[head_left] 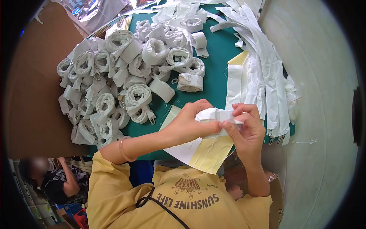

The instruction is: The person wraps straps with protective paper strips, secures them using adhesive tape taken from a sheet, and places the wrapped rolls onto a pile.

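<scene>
Between both my hands, above the near edge of the table, is a rolled white strap (216,114). My left hand (194,120) is closed around its left side, with the thumb pressed along the front. At the right end, my right hand (247,129) pinches the roll with thumb and fingers. Under the hands, a white and yellow sheet (211,152) hangs over the table edge. Just beyond them lies another rolled strap (190,82) with a metal clip at its left.
A large heap of rolled white straps (103,103) covers the left of the green table (215,49). Long loose strips (272,84) with metal clips lie along the right, beside a pale wall (320,95). Another person (65,183) is at lower left.
</scene>
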